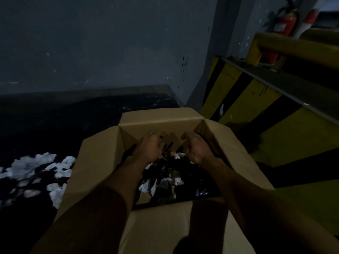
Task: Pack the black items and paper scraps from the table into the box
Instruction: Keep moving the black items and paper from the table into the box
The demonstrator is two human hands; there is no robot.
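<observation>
An open cardboard box (102,162) stands in front of me with its flaps spread. Inside lie black items (185,173) mixed with white paper scraps (146,186). Both my hands reach into the box over this pile. My left hand (150,145) and my right hand (196,147) hang side by side with fingers loosely curled downward. No item shows between the fingers of either hand. More white paper scraps (36,167) lie on the dark table (73,121) to the left of the box.
A grey wall (110,43) rises behind the table. A yellow and black striped barrier (266,110) runs along the right side of the box. Red fire extinguishers (286,22) stand at the top right. The scene is dim.
</observation>
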